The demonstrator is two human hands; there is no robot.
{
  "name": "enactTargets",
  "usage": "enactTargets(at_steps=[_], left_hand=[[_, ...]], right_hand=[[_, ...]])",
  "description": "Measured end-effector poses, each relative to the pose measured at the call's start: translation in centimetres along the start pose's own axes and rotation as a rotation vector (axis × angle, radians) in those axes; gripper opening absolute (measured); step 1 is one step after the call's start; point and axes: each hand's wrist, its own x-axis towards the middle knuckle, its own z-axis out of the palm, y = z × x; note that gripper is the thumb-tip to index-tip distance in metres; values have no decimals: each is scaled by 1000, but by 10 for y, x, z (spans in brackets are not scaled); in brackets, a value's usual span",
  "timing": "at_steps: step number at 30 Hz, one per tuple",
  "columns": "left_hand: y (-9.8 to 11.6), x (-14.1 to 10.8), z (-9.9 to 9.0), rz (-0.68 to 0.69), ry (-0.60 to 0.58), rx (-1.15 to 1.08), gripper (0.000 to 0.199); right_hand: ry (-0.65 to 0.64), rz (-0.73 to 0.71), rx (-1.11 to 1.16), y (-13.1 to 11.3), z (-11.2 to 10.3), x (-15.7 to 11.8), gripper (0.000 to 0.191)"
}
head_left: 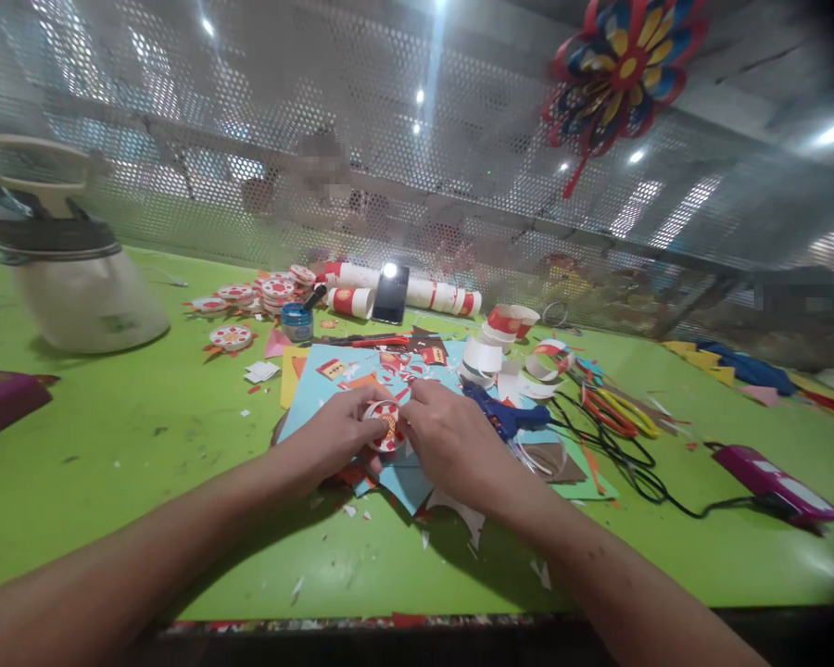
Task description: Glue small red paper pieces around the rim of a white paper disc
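Note:
A small round red-and-white paper disc (387, 427) is held upright over blue paper sheets (320, 389). My left hand (344, 428) grips it from the left, with the thumb on its face. At the disc's right edge, my right hand (441, 431) is closed with its fingertips pinched together; what lies between them is too small to make out. Red and white scraps (396, 364) lie just behind the hands. A blue glue gun (504, 413) rests right beside my right hand.
On the green table (201, 537) are a large white jug (87, 287), finished discs (278, 289), a blue jar (296, 321), a phone (391, 293), paper rings (483, 359), scissors (618, 411), and a purple power strip (778, 484) with a black cable. A paper flower (627, 68) hangs above.

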Motion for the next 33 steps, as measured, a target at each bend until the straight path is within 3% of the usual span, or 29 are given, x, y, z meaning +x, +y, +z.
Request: enactTargets(at_steps=[11,19,25,33], left_hand=[[1,-1,-1,30,5,-8,21],[1,2,0,24,17,77,20],[3,0,1,53,39,142,17],[3,0,-1,37,31,152,16]], right_hand=[[21,0,149,12,6,-2,12],[-39,-39,101,9,1,-4,14],[-15,-53,76,8,4,-4,18],[-1,-19,211,13,11,-2,15]])
